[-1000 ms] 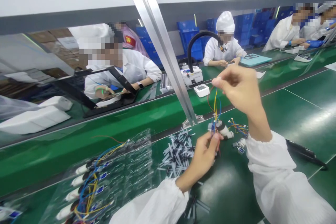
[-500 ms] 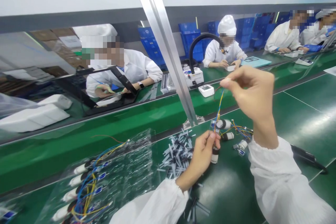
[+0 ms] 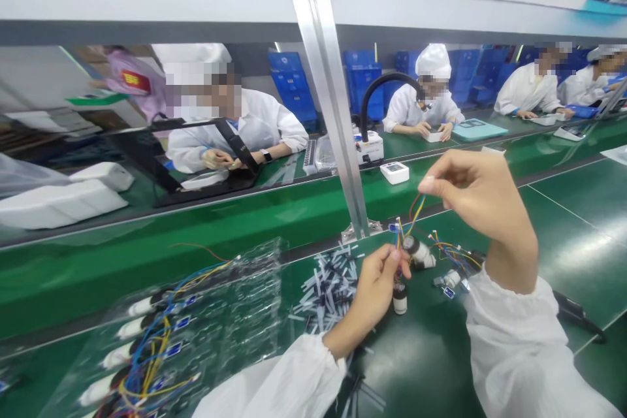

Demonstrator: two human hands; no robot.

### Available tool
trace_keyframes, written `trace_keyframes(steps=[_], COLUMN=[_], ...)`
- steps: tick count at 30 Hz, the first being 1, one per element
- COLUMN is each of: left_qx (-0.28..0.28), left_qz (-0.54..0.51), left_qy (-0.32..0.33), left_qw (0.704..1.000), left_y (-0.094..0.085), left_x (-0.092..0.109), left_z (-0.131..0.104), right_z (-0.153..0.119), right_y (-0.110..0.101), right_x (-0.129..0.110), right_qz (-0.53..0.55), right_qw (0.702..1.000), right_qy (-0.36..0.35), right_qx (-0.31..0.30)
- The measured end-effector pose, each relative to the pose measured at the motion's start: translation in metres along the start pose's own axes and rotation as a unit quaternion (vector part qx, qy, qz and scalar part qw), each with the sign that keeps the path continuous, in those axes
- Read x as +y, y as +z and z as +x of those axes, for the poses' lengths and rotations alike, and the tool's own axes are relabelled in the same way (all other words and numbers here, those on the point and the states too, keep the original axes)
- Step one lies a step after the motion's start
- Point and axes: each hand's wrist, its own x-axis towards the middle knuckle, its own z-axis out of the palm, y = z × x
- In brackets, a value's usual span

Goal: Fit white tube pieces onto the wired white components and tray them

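My left hand [image 3: 379,284] pinches a bundle of thin coloured wires near its lower part. Below its fingers hangs a small black-and-white cylinder [image 3: 400,299]. Higher and to the right, my right hand [image 3: 470,192] pinches the upper ends of the red, blue and yellow wires [image 3: 416,209]. More wired cylinders [image 3: 418,253] lie on the green table just behind and right of my left hand. A pile of short grey and black tubes [image 3: 326,287] lies left of it.
A clear plastic tray [image 3: 245,313] with several wired cylinders lies at the left. A metal post [image 3: 328,78] rises behind the table edge. Several people in white work across the green line [image 3: 274,209]. A black tool [image 3: 571,310] lies right.
My right hand has moved down and slightly right, and the wires now bend between my hands. The view has shifted a little. A person in pink has appeared at the back left.
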Motion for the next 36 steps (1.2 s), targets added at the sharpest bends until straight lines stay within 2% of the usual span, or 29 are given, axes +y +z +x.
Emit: trace_keyframes(steps=[2,6,8,9,12,15,19,24,29,36], left_qx=[0.002,0.002,0.004,0.005,0.003,-0.001,0.031,0.032,0.024,0.023], left_qz=[-0.003,-0.037,-0.054,-0.061,-0.074,-0.088,-0.064,-0.049,-0.037,0.053], left_qy=[0.000,-0.017,-0.019,-0.021,-0.022,-0.022,-0.014,-0.016,-0.009,0.013], left_qw=[1.000,0.999,0.998,0.998,0.997,0.996,0.997,0.998,0.999,0.998], left_y=[-0.001,0.000,0.001,0.001,0.003,0.004,0.002,-0.001,0.000,-0.001], left_x=[0.000,-0.001,0.000,0.000,0.003,0.004,0.001,-0.002,0.002,0.003], left_z=[0.001,0.001,0.001,0.000,-0.001,-0.002,0.000,0.002,0.000,-0.003], right_z=[0.000,-0.002,-0.002,-0.003,-0.003,-0.003,-0.003,-0.003,-0.003,-0.006], right_y=[-0.002,-0.003,-0.003,-0.002,-0.001,0.000,0.000,-0.001,0.000,0.006], right_x=[-0.001,-0.002,-0.002,-0.003,-0.003,-0.004,-0.005,-0.006,-0.009,-0.014], right_qz=[-0.004,-0.007,-0.011,-0.012,-0.012,-0.010,-0.050,-0.067,-0.079,-0.086], right_qw=[1.000,1.000,0.999,0.999,1.000,1.000,0.990,0.992,0.989,0.984], right_qy=[-0.004,-0.007,-0.014,-0.011,0.003,-0.013,0.004,-0.029,-0.054,-0.086], right_qx=[0.028,0.010,0.045,0.042,-0.023,0.012,-0.131,-0.102,-0.109,-0.133])
